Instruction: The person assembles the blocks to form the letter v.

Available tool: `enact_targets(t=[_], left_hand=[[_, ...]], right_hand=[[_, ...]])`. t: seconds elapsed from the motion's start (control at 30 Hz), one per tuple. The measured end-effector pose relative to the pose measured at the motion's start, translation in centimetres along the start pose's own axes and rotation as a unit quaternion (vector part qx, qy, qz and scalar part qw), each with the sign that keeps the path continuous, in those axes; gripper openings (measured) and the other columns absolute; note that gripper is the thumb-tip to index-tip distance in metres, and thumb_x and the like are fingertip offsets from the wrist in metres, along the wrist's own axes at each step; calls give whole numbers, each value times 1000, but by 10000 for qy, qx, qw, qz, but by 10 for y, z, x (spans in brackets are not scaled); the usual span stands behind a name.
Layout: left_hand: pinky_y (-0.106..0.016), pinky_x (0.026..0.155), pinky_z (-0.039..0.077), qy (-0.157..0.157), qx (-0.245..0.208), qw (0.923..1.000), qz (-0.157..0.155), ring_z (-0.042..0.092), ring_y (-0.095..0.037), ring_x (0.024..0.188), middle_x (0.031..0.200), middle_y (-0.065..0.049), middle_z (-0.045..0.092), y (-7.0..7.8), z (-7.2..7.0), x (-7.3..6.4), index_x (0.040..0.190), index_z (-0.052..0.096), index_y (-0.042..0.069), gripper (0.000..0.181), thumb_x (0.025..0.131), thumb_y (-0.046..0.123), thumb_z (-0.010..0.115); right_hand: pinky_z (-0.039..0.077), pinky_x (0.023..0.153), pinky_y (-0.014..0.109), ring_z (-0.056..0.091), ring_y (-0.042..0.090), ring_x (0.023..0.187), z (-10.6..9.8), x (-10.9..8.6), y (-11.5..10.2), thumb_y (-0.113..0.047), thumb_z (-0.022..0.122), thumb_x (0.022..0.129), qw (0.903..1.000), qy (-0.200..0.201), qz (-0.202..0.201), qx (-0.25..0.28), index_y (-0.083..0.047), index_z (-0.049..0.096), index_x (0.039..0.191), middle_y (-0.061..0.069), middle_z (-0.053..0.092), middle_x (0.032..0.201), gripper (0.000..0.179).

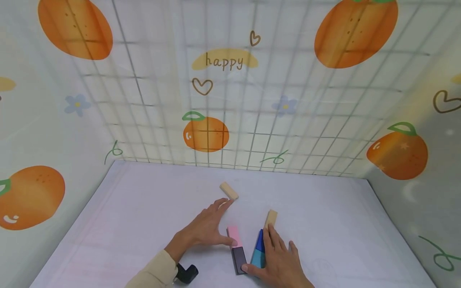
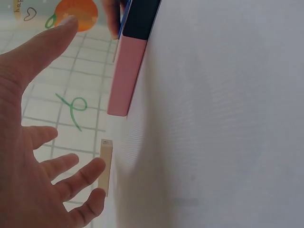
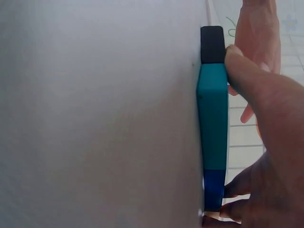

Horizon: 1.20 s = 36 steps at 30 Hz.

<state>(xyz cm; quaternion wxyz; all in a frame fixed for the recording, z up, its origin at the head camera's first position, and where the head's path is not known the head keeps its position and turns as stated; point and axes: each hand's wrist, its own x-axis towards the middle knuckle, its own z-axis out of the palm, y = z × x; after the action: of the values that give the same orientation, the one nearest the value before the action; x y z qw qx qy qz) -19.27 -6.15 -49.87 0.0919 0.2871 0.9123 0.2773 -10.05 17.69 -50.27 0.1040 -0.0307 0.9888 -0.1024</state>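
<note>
My left hand (image 1: 208, 225) is spread wide, its thumb at the pink block (image 1: 233, 232) and its forefinger near a plain wooden block (image 1: 228, 190) farther back. End to end with the pink block lies a dark grey block (image 1: 238, 261). My right hand (image 1: 282, 258) lies along the right-hand row, thumb tip at the dark block's near end and fingers beside the blue block (image 1: 259, 243). A teal block (image 1: 257, 259) continues that row toward me, while a second wooden block (image 1: 271, 217) extends it away, partly behind the fingertips. The right wrist view shows the teal block (image 3: 213, 123) lying flat.
A white sheet covers the table (image 1: 144, 192). Around it hangs a printed curtain (image 1: 158, 132) with oranges and a grid behind. A black device (image 1: 187, 274) sits at the left wrist, below a beige sleeve (image 1: 155, 272).
</note>
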Motion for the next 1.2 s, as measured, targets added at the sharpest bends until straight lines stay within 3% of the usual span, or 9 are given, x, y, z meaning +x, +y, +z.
enact_targets(t=[0.43, 0.8, 1.2], left_hand=[[-65, 111, 28, 260, 184, 9986, -421, 32, -35, 146, 166, -7, 23, -4, 2, 11, 162, 23, 23, 114, 73, 79, 68], [-67, 107, 32, 693, 268, 9962, -465, 38, -36, 142, 163, -10, 29, -9, 6, 20, 161, 26, 20, 112, 74, 76, 69], [-66, 108, 31, 857, 279, 9935, -692, 38, -39, 141, 162, -14, 30, -14, 7, 29, 161, 25, 17, 113, 75, 73, 70]], right_hand=[[17, 105, 78, 33, 45, 142, 0, 2, -1, -95, 58, 60, 10000, -45, 80, 13, 5, 30, 155, 27, 24, 161, 140], [16, 105, 78, 34, 46, 142, -2, 2, -1, -94, 60, 61, 9997, -170, 172, 83, 4, 29, 155, 28, 23, 161, 140], [16, 105, 78, 35, 47, 141, -2, 3, -2, -94, 60, 59, 9995, -203, 244, 68, 4, 30, 156, 27, 23, 161, 141]])
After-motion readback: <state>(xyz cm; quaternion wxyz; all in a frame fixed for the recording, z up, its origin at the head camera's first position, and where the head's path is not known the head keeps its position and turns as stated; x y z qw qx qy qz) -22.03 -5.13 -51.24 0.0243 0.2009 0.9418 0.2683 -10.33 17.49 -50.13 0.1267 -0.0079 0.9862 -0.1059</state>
